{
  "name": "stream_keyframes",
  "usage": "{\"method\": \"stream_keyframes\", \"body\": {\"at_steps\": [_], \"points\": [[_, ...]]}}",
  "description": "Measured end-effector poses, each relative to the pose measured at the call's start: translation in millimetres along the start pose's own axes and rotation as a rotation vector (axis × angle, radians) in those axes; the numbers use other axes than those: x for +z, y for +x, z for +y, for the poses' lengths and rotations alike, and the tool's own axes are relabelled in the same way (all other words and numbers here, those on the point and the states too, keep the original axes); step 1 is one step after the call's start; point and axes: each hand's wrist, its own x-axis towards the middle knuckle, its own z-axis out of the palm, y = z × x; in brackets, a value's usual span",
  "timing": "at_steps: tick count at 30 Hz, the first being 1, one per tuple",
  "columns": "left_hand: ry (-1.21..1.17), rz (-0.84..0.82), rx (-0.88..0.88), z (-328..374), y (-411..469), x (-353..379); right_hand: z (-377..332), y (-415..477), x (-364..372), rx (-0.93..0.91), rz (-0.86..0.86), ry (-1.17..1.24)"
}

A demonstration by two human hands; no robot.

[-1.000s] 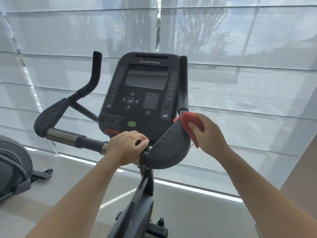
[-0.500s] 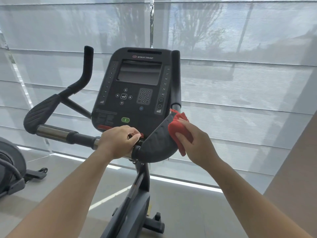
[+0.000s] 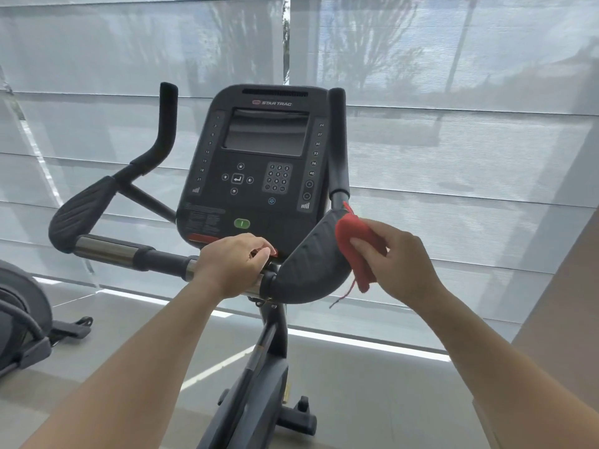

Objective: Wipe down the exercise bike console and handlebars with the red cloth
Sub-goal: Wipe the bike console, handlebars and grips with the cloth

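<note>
Sheer blinds (image 3: 453, 150) hung behind the bike, and another machine (image 3: 19, 322) stood at the left. The left hand (image 3: 230, 264) curled round the crossbar (image 3: 155, 257), covering the lower edge of the console (image 3: 259, 189). The right hand (image 3: 405, 264) pinched the red cloth (image 3: 353, 241), its long axis hanging downward, against the outer edge of the right armrest pad (image 3: 304, 273).

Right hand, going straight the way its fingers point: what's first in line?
The right hand, gripping the red cloth, points left at the right handlebar pad. The cloth looks pressed against it, so probably the pad first; depth is unclear.
</note>
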Motion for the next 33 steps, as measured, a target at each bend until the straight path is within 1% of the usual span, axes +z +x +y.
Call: {"method": "stream_keyframes", "body": {"at_steps": [3, 5, 7, 9, 11, 16, 23, 27, 31, 33], "points": [[0.002, 0.008, 0.008, -1, -1, 1, -6, 21, 3, 0.001, 0.068, -0.008], [-0.017, 0.018, 0.008, -3, -1, 2, -13, 35, 10, -0.043, 0.049, -0.031], [-0.032, 0.026, 0.011, -4, 0, 3, -20, 48, 18, -0.075, -0.065, -0.126], [-0.031, 0.029, 0.021, -4, 0, 2, -25, 54, 27, -0.096, -0.199, -0.304], [-0.037, 0.021, 0.025, -4, 1, 2, -29, 51, 31, -0.102, -0.234, -0.389], [-0.047, 0.008, 0.039, -5, 1, 0, -34, 21, 31, -0.148, -0.251, -0.341], [-0.041, -0.017, 0.051, -4, -1, -2, -44, 10, 45, -0.050, -0.170, -0.349], [-0.034, -0.021, 0.076, -5, -3, -2, -47, 5, 50, -0.025, -0.119, -0.347], [-0.030, -0.039, 0.073, -5, -4, -1, -48, 6, 50, -0.014, -0.126, -0.338], [-0.027, -0.030, 0.057, -5, -4, -1, -45, 7, 49, -0.040, -0.138, -0.334]]}}
